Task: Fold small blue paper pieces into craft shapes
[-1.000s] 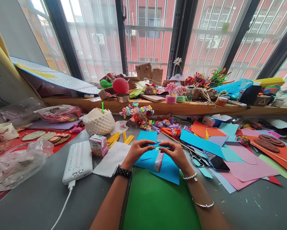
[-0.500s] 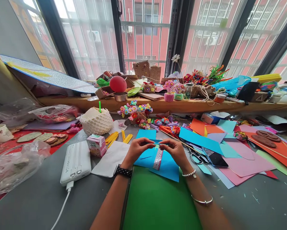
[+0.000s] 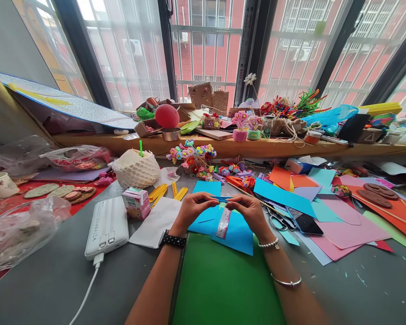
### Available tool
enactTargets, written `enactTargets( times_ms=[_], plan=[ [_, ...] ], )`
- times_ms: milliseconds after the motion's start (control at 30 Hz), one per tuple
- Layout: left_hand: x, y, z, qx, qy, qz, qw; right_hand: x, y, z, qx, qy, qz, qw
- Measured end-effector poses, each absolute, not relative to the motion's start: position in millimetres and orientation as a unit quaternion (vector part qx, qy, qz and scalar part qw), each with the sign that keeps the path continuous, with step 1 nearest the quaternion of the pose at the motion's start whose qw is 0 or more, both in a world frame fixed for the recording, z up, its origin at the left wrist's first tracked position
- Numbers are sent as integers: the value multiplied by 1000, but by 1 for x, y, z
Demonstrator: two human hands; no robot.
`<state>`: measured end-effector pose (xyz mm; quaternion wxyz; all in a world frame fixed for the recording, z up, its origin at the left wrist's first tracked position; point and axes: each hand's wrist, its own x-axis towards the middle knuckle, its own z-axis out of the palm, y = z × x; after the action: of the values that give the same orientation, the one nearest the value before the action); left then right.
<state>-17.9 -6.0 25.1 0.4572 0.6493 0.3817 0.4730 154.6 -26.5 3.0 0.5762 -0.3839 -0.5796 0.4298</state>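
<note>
Between my two hands is a narrow folded strip of blue paper (image 3: 222, 198), held up by its ends. My left hand (image 3: 196, 209) pinches the left end, with a black dotted watch strap on the wrist. The right end is pinched by my right hand (image 3: 248, 211), which wears a beaded bracelet. Below them lie sheets of blue paper (image 3: 238, 237), partly over a green board (image 3: 228, 284). A ruler-like strip with a pink pattern (image 3: 223, 223) rests on the blue sheets, just under my fingers.
Left stand a white power bank (image 3: 107, 228) with its cable, a small pink box (image 3: 136, 204) and a netted coconut (image 3: 135, 169) with a green straw. Right lie scissors (image 3: 279, 221), a phone (image 3: 306, 222) and coloured paper (image 3: 350, 223). Crafts fill the windowsill (image 3: 121, 143).
Both hands keep their pinch on the blue paper strip, which bows slightly more between them. The view has shifted a little; the other things stay where they were.
</note>
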Motion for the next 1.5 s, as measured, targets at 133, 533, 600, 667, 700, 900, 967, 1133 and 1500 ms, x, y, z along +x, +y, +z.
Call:
enactTargets(
  times_ms=[133, 533, 600, 667, 700, 900, 967, 1133, 1500],
  plan=[
    [-19, -6, 25, 637, 374, 480, 473, 154, -26, 3, -381, -581, 425, 580],
    [-18, -4, 19, 629, 366, 504, 466, 154, -27, 6, -378, -587, 413, 585],
    [-18, -3, 18, 623, 360, 512, 468, 155, -27, 5, -377, -583, 420, 584],
    [-17, -3, 17, 620, 356, 516, 473, 155, -27, 4, -376, -574, 430, 587],
    [-17, -3, 17, 617, 355, 515, 477, 155, -27, 4, -376, -569, 434, 589],
    [-11, -7, 16, 594, 345, 521, 507, 150, -28, 4, -388, -542, 417, 618],
    [-9, -7, 15, 592, 346, 525, 504, 149, -28, 3, -391, -535, 409, 627],
    [-9, -7, 14, 584, 347, 534, 503, 150, -27, 1, -387, -535, 414, 627],
    [-13, -5, 17, 581, 344, 526, 517, 153, -25, 2, -383, -536, 422, 623]
  ],
)
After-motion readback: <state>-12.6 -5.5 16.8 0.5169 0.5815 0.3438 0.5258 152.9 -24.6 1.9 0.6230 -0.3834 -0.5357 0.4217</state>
